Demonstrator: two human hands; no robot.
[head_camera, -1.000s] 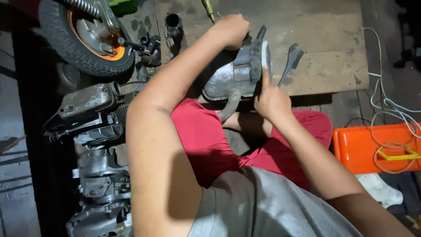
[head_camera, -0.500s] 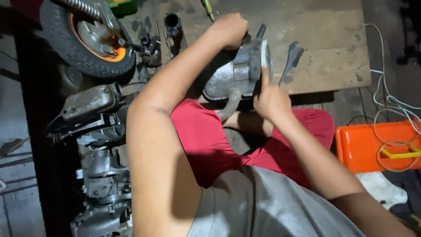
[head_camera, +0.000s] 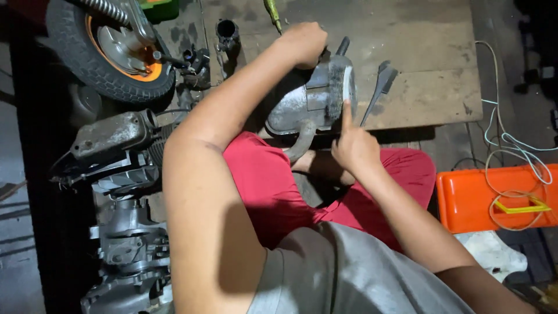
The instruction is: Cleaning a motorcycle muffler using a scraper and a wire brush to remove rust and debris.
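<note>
I sit cross-legged in red shorts (head_camera: pixel 261 186), looking down at my two bare hands working on a grey metal engine cover (head_camera: pixel 305 102). Well out to the left of my left grip lies a small wheel with a black tyre and orange hub (head_camera: pixel 107 52), and below it a line of dusty grey engine parts (head_camera: pixel 110 145) running down past my left arm. Just left of that grip stands a short black tube (head_camera: pixel 226 29) on end, and a green-handled tool (head_camera: pixel 272 10) lies just above it.

My left hand (head_camera: pixel 302 42) is closed over the top of the engine cover, clamped on it. The cover rests on the near edge of a low wooden board (head_camera: pixel 418 58), tilted toward my lap, its curved pipe hanging down between my knees.

My right hand (head_camera: pixel 354 148) sits just below the cover's right end. Its forefinger points up and touches the pale rim there; the other fingers are curled in, holding nothing. Just right of this grip a dark flat metal piece (head_camera: pixel 381 81) lies on the board. Further right, well apart, an orange plastic box (head_camera: pixel 494 197) sits on the floor with pale cable (head_camera: pixel 511 145) looped over it.
</note>
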